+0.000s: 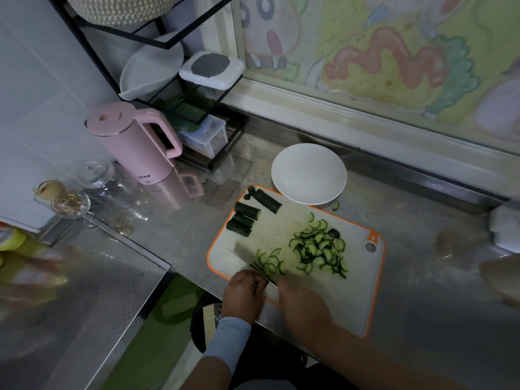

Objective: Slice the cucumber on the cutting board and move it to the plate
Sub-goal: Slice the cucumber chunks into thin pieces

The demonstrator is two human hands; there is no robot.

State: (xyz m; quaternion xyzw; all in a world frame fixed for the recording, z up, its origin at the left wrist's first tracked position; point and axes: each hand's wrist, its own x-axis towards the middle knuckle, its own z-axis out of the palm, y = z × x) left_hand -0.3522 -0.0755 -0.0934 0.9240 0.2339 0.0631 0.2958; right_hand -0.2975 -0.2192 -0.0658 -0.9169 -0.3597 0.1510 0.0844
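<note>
Right hand (305, 306): nearest the lens at the board's near edge, fingers curled over what I take to be the knife handle; the handle itself is hidden.
Left hand (243, 294): just beside it, fingers curled down onto the cucumber stub (258, 269); little of the stub shows, so that clamp is a judgement.
Knife (242, 256): the blade runs diagonally from the right hand toward the far left, with the left hand on its near-left side.
Fresh slices (270, 263): lying just off the blade's far-right face, touching one another.
Slice pile (319, 249): a larger heap to the right on the cutting board (284, 220), nearer the right hand than the left.
Uncut chunks (246, 218): several dark lengths at the far-left corner, their long axes roughly parallel and slanting.
Plate (281, 161): off the board, just beyond its far edge, holding nothing (one stray slice (335, 205) lies on the counter beside it).
Key relation: everything already sliced lies between the hands and the plate, so the transfer goes away from the body and slightly right, and the right hand has the shorter reach.
Progress: slicing looks roughly half done, and no cucumber has reached the plate.
Risk: a loose pile may shed pieces over the far edge when pushed.
</note>
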